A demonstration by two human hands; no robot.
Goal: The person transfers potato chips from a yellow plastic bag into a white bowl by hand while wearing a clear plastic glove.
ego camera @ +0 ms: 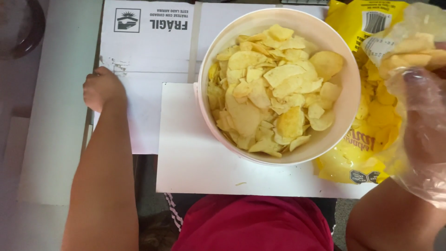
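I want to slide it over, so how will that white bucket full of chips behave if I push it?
The white bucket looks rigid and probably light, since it holds only potato chips. Heaped near the rim, some could spill. It sits on a smooth white board, so it likely slides easily.

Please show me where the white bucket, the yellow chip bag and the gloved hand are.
white bucket (pixel 349 93), head view, bare inner wall on its right side.
yellow chip bag (pixel 346 167), head view, lower front of the bag.
right hand (pixel 425 125), head view, middle of the gloved hand.

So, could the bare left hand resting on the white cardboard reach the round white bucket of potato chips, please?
Probably yes: the left hand rests apart from the bucket, with only bare cardboard between them.
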